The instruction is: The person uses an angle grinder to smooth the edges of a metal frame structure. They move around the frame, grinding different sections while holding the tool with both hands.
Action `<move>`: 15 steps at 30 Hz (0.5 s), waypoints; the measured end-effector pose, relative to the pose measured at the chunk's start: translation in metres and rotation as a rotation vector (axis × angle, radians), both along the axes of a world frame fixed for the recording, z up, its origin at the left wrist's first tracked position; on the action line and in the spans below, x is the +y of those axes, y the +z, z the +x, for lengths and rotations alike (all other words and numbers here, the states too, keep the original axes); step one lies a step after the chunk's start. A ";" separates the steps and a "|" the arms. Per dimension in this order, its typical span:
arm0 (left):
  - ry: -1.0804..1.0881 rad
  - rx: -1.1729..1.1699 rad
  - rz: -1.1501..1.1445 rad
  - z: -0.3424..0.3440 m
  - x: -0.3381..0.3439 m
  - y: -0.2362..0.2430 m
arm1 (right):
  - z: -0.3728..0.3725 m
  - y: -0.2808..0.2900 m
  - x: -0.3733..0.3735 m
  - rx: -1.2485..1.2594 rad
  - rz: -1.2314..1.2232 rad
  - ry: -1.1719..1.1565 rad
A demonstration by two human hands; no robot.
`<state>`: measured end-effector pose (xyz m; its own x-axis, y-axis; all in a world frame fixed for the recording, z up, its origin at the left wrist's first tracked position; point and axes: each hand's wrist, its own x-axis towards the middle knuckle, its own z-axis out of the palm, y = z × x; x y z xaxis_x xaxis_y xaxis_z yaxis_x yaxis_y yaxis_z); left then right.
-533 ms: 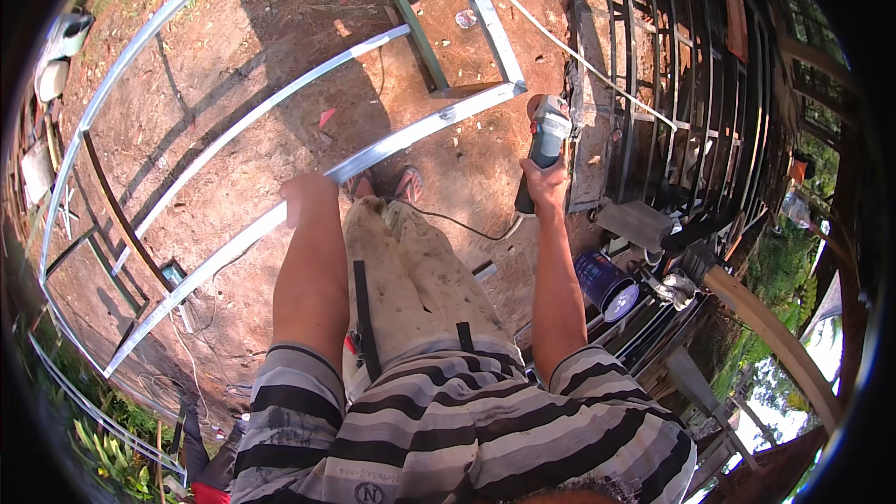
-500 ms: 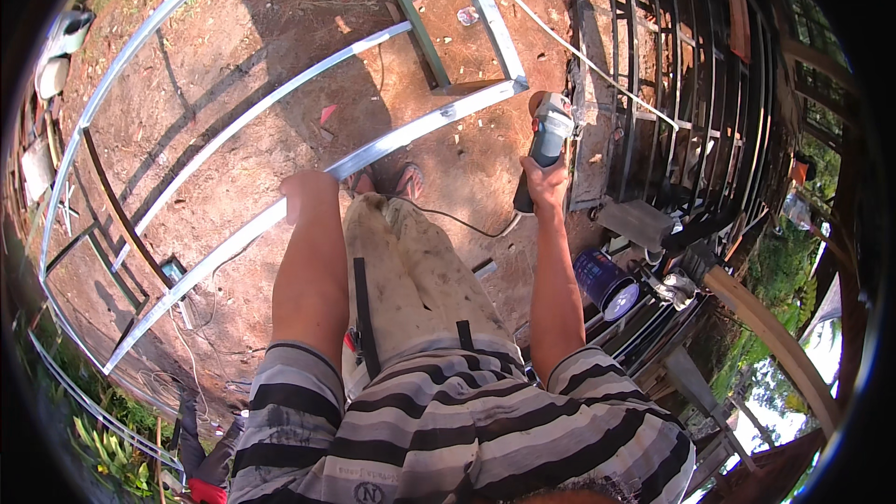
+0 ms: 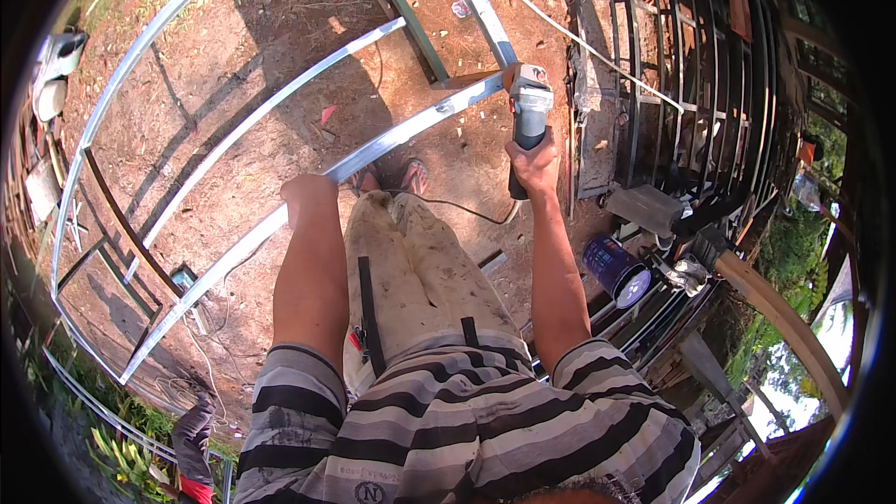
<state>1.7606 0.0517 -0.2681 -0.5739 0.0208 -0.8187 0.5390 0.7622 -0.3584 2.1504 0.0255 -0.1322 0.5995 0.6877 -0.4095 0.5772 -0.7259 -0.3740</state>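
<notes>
**Grinder held at the corner of a steel frame**

Grey and black handheld angle grinder (image 3: pixel 528 112) sits in the right hand (image 3: pixel 536 161), whose fingers are wrapped tight around the dark rear grip. The tool points away from the person, its pale metal head touching the spot where a long silver steel bar (image 3: pixel 280 217) meets a second silver bar (image 3: pixel 481 5) running up toward the top edge of the view. A thin black power cable (image 3: pixel 457 210) trails from the tool's rear end back across the dirt.

Further down that same long bar, the left hand (image 3: pixel 308 194) rests on top of the metal. The hand is curled into a loose fist; how firmly it presses, or whether the fingers hook under the bar, cannot be told from this angle.

The bars belong to a large rectangular frame of silver steel tube (image 3: pixel 121 75) lying flat on bare reddish-brown earth (image 3: pixel 233 65). A sandalled foot (image 3: pixel 411 173) stands just behind the long bar, between the two hands. The person wears dirty cream trousers (image 3: pixel 411 271) and a grey, black and white striped shirt (image 3: pixel 467 420).

To the right, well apart from the grinder, a round blue tin (image 3: pixel 616 271) lies on its side near a dark iron gate of vertical bars (image 3: pixel 691 65).
</notes>
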 end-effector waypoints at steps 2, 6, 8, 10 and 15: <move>-0.018 -0.002 0.005 0.000 -0.003 0.000 | 0.000 -0.006 -0.001 0.006 0.010 0.001; -0.102 -0.019 0.024 0.008 0.005 0.026 | -0.001 -0.009 0.000 -0.029 0.059 0.005; -0.462 -0.091 0.026 0.007 0.006 0.029 | 0.000 -0.007 0.004 0.009 0.014 -0.011; -0.464 -0.105 0.034 0.001 0.000 0.014 | -0.004 -0.001 0.005 0.017 0.017 -0.033; -0.180 -0.074 0.031 -0.002 -0.007 -0.004 | 0.003 -0.001 -0.004 -0.034 -0.015 -0.062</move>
